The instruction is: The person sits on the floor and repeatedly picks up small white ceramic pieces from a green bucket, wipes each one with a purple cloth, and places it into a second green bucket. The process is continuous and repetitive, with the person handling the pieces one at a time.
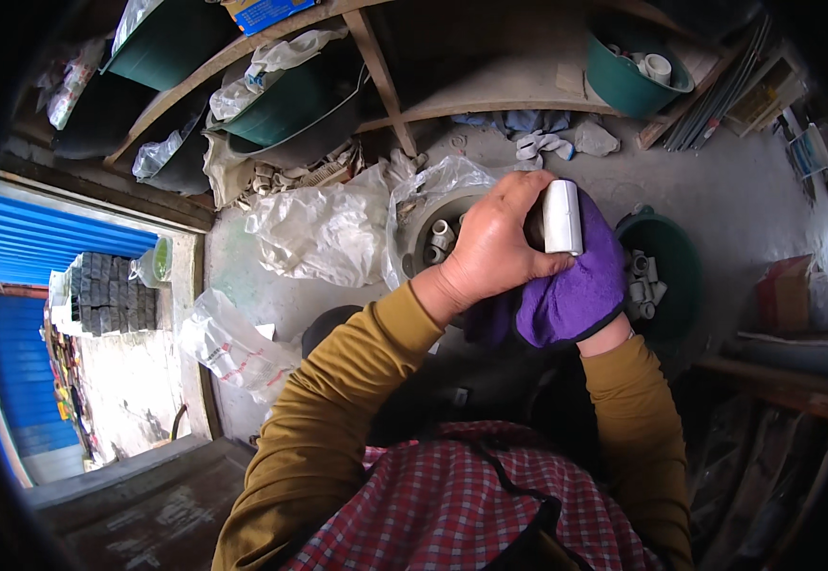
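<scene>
My left hand, bare, is closed round a short white plastic pipe fitting, its thumb beneath and its fingers over the top. The fitting stands nearly upright in front of my chest. A fuzzy purple cloth with a dark edge wraps my right hand and lies against the fitting's right side. Only the heel and wrist of that hand show; its fingers are covered. Below my hands is a round tub lined with clear plastic, with several white fittings inside.
To the right stands a dark green bucket holding several fittings. Another green bucket sits on the wooden shelf ahead. Crumpled clear plastic bags cover the floor at left, near a doorway. A wooden bench edge is at right.
</scene>
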### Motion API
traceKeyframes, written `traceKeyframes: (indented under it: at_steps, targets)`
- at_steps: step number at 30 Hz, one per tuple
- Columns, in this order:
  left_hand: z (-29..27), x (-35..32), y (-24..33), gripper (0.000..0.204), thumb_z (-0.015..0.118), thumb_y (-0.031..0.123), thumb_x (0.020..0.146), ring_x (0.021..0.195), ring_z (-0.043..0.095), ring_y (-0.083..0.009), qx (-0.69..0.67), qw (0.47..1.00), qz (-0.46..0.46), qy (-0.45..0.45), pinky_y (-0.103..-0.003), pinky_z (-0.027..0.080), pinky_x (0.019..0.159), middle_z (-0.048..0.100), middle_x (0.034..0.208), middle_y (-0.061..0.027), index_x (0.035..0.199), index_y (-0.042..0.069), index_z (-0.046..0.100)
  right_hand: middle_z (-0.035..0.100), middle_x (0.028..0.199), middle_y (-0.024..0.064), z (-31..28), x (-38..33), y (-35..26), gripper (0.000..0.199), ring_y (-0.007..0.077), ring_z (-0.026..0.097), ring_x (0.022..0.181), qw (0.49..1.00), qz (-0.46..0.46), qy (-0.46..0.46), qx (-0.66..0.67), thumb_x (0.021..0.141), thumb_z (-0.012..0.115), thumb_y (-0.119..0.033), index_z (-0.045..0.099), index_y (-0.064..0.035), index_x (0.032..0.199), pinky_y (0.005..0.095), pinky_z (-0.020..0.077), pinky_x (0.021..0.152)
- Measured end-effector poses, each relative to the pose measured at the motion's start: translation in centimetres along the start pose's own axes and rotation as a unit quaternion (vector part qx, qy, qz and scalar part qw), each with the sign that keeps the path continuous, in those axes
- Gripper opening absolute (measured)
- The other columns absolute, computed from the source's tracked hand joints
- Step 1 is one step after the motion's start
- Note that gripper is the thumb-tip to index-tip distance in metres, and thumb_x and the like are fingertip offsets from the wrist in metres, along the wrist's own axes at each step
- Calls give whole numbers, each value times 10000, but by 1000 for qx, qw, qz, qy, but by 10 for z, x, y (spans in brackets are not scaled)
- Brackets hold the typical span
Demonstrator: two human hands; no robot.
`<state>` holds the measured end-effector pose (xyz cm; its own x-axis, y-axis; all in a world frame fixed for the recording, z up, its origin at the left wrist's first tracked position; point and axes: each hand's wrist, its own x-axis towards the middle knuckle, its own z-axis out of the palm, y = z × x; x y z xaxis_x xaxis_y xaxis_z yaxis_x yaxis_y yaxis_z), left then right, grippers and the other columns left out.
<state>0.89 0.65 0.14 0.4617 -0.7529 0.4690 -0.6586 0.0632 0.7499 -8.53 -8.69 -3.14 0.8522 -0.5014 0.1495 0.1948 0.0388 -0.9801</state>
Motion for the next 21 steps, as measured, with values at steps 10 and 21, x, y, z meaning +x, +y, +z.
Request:
traceKeyframes:
  at_steps: [10,21]
  targets:
    - [1,-1,8,698,808,145,500,935,560,-304,-37,991,105,-72,-334,451,820,561,1030,-134,1118,43,499,526,1113,85,-21,-4,-16,377,173,513,1040,991,-39,-83,-96,813,558,-138,459,-9,1154,287,404,896]
    - [-5,6,-5,720,750,95,493,911,519,-350,201,979,36,-18,-367,456,781,513,1010,-171,1148,-5,467,473,1186,156,1,2,-7,522,277,464,1099,927,-91,-68,-359,774,592,-236,402,-7,1202,332,364,918]
